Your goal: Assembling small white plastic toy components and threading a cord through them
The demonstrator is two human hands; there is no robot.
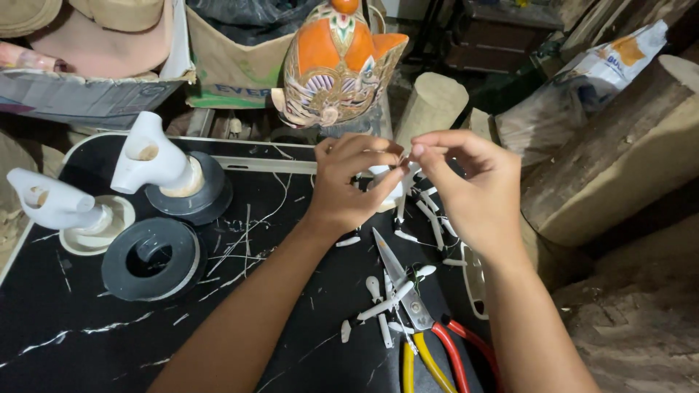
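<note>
The left hand is curled, thumb and forefinger pinched together on a small white piece that shows just beyond its fingertips. The right hand meets it from the other side, thumb and forefinger closed in a fine pinch at the top of that same white piece; what exactly sits between those fingertips is too small to tell. Both hands hover above the far right part of the black table, which is veined with thin white streaks.

Directly beneath the hands, on the table, lie scattered small white sticks and bits. Nearer the person than those, a pair of scissors lies with its blades pointing towards the hands, and its handles end beside pliers with red and yellow grips at the near edge of the table. A white cross-shaped piece lies just left of the scissors.

Left of the hands, a dark grey ring rests flat on the table. Beyond it a white carved form stands on a second dark ring, and another white carved form sits on a pale disc at the table's left edge. Behind the hands, past the table's far edge, stands an orange painted mask with gold detail. To the right of the table lies a large wooden log.
</note>
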